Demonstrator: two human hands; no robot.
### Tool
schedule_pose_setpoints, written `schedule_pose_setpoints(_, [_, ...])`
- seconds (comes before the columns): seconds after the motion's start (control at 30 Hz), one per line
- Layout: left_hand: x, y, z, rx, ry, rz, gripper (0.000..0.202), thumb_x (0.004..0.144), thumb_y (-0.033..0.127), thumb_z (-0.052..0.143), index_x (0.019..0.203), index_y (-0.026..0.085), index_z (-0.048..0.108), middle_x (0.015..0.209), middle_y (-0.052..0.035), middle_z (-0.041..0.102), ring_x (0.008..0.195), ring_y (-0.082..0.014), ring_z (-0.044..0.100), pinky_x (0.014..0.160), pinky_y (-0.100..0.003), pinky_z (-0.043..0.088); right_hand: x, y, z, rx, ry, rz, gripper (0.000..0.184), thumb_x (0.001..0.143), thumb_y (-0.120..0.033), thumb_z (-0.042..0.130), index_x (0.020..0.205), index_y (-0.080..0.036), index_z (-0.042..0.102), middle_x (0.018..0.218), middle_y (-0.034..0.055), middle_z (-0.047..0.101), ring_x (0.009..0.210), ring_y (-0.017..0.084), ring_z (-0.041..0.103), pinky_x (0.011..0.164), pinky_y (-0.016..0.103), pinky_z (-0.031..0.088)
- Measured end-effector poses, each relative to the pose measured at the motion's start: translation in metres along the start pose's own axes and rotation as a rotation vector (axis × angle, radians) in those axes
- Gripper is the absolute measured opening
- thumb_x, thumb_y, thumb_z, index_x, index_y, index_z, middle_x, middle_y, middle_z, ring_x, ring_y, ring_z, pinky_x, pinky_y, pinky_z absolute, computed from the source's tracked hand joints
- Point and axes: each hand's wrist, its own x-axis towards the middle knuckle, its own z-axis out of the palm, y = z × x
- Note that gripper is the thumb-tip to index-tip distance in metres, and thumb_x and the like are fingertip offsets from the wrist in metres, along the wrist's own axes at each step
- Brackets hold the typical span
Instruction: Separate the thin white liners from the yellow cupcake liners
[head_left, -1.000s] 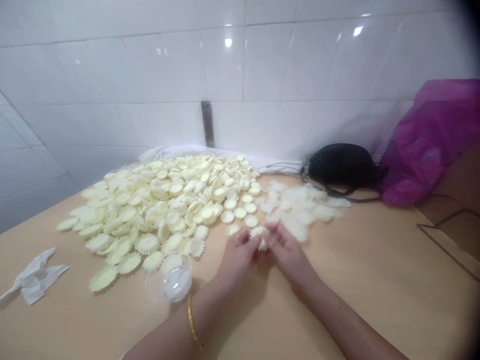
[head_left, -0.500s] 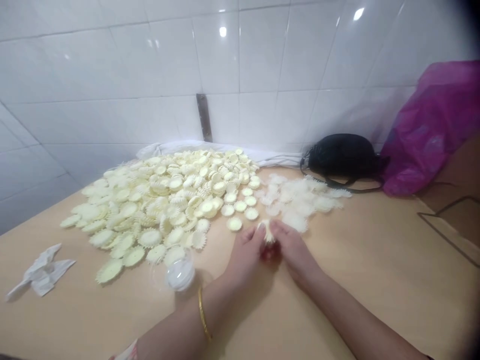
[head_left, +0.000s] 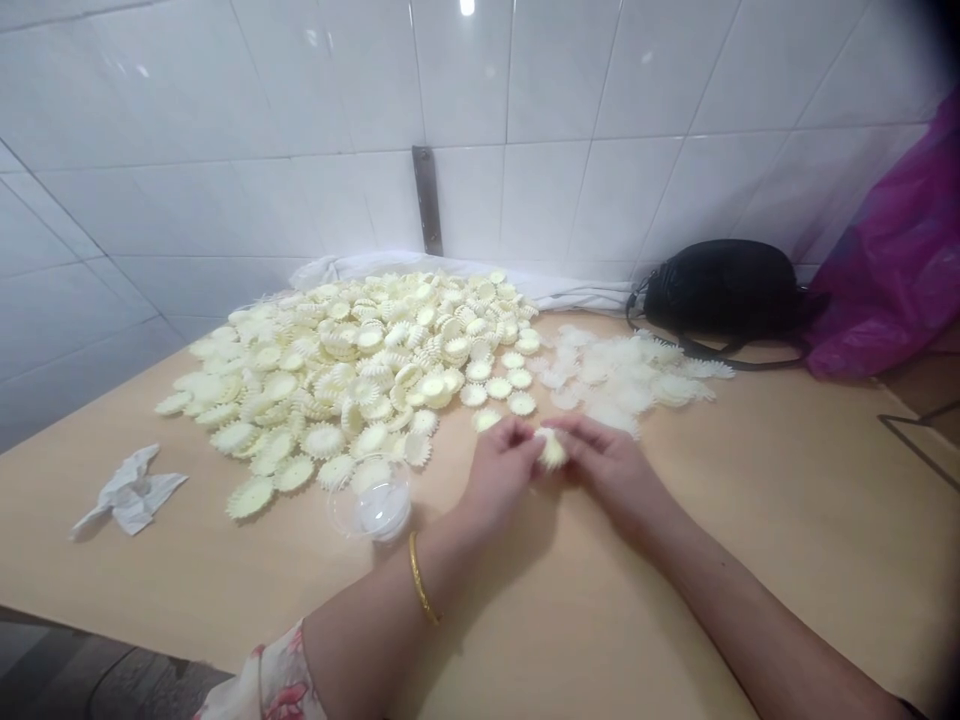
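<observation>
My left hand (head_left: 501, 478) and my right hand (head_left: 615, 470) meet over the tan table (head_left: 750, 500), fingertips pinched together on one small pale yellow toothed disc (head_left: 553, 450). A gold bangle sits on my left wrist. Just beyond my hands spreads a big heap of the same pale yellow toothed discs (head_left: 352, 370). To its right lies a smaller pile of whiter, thinner toothed pieces (head_left: 630, 375). A small clear plastic cup (head_left: 373, 500) stands on the table left of my left hand.
A crumpled white paper scrap (head_left: 127, 492) lies near the left table edge. A black bag (head_left: 724, 290) and a magenta plastic bag (head_left: 892, 270) rest against the white tiled wall. White cloth (head_left: 450, 272) lies behind the heap.
My view has shifted, so everything sits a bit higher and to the right. Both hands have kept working the same small disc, turning it between the fingertips.
</observation>
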Motion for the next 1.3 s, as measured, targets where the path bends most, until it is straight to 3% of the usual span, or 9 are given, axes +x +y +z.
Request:
schedule_pose_setpoints(0.23, [0.003, -0.011, -0.004, 0.218, 0.032, 0.198, 0.017, 0.072, 0.021, 0.058, 0.060, 0.016, 0.048, 0.053, 0.0034, 0.044, 0.051, -0.0074, 0.040, 0.051, -0.021, 0.032, -0.003, -0.003, 0.008, -0.496, 0.255, -0.243, 0.022, 0.082, -0.033, 0.046, 0.071, -0.018, 0.058, 0.055, -0.0017, 0.053, 0.054, 0.013, 0.047, 0.054, 0.026, 0.036])
schedule_pose_setpoints(0.37, [-0.002, -0.007, 0.003, 0.001, -0.098, -0.029, 0.020, 0.074, 0.034, 0.058, 0.079, 0.015, 0.056, 0.064, -0.0009, 0.053, 0.055, -0.0106, 0.049, 0.052, -0.024, 0.037, 0.002, 0.002, 0.008, -0.306, 0.315, -0.223, 0.023, 0.082, -0.036, 0.046, 0.078, -0.018, 0.060, 0.066, 0.0007, 0.059, 0.063, 0.016, 0.054, 0.060, 0.027, 0.042])
schedule_pose_setpoints(0.47, [-0.002, -0.005, 0.006, -0.110, -0.145, -0.101, 0.016, 0.074, 0.025, 0.058, 0.083, 0.012, 0.060, 0.064, -0.0027, 0.054, 0.052, -0.0087, 0.046, 0.051, -0.023, 0.035, 0.005, 0.005, 0.007, -0.283, 0.281, -0.256, 0.024, 0.080, -0.036, 0.049, 0.083, -0.018, 0.065, 0.084, 0.0052, 0.064, 0.082, 0.020, 0.057, 0.076, 0.032, 0.043])
schedule_pose_setpoints(0.57, [0.001, -0.007, 0.002, -0.114, -0.062, -0.059, 0.007, 0.070, 0.017, 0.059, 0.071, 0.011, 0.060, 0.062, -0.0029, 0.054, 0.051, -0.0071, 0.044, 0.051, -0.022, 0.033, 0.003, 0.004, 0.006, -0.243, 0.127, -0.217, 0.028, 0.080, -0.038, 0.052, 0.097, -0.019, 0.065, 0.095, 0.0067, 0.064, 0.087, 0.021, 0.057, 0.079, 0.034, 0.044])
schedule_pose_setpoints(0.67, [0.004, -0.010, -0.004, -0.057, -0.068, 0.002, 0.010, 0.071, 0.021, 0.061, 0.067, 0.012, 0.059, 0.060, -0.0022, 0.054, 0.051, -0.0076, 0.044, 0.052, -0.023, 0.033, 0.001, 0.001, 0.005, -0.068, 0.016, -0.118, 0.033, 0.078, -0.042, 0.056, 0.103, -0.021, 0.062, 0.085, 0.0037, 0.065, 0.073, 0.018, 0.058, 0.069, 0.031, 0.046])
schedule_pose_setpoints(0.77, [0.005, -0.011, -0.005, 0.019, -0.080, 0.038, 0.019, 0.073, 0.028, 0.062, 0.061, 0.014, 0.056, 0.056, -0.0018, 0.052, 0.050, -0.0088, 0.043, 0.051, -0.025, 0.033, 0.001, 0.001, 0.005, 0.115, -0.013, -0.024, 0.033, 0.077, -0.047, 0.056, 0.096, -0.021, 0.064, 0.068, 0.0010, 0.063, 0.063, 0.016, 0.057, 0.062, 0.029, 0.045])
schedule_pose_setpoints(1.07, [0.003, -0.009, -0.005, 0.076, -0.046, 0.148, 0.024, 0.072, 0.026, 0.064, 0.055, 0.015, 0.050, 0.050, 0.0014, 0.048, 0.050, -0.0087, 0.045, 0.055, -0.024, 0.035, 0.005, 0.009, 0.003, 0.311, -0.021, 0.081, 0.027, 0.074, -0.045, 0.062, 0.074, -0.017, 0.063, 0.062, -0.0001, 0.058, 0.056, 0.011, 0.048, 0.055, 0.024, 0.038])
schedule_pose_setpoints(1.17, [0.000, -0.004, -0.001, 0.011, -0.006, 0.092, 0.021, 0.072, 0.027, 0.064, 0.061, 0.015, 0.051, 0.054, 0.0012, 0.051, 0.051, -0.0085, 0.047, 0.055, -0.023, 0.037, 0.004, 0.005, 0.002, 0.145, 0.110, -0.057, 0.023, 0.073, -0.040, 0.064, 0.068, -0.018, 0.060, 0.060, -0.0018, 0.052, 0.058, 0.011, 0.047, 0.057, 0.025, 0.039])
schedule_pose_setpoints(1.3, [-0.002, 0.003, 0.006, -0.247, -0.032, -0.188, 0.031, 0.083, 0.043, 0.046, 0.073, 0.014, 0.052, 0.060, -0.0026, 0.055, 0.051, -0.0106, 0.051, 0.054, -0.024, 0.042, 0.001, 0.002, 0.001, -0.358, 0.306, -0.477, 0.010, 0.079, -0.028, 0.056, 0.081, -0.020, 0.063, 0.081, 0.0031, 0.054, 0.072, 0.016, 0.052, 0.067, 0.029, 0.043])
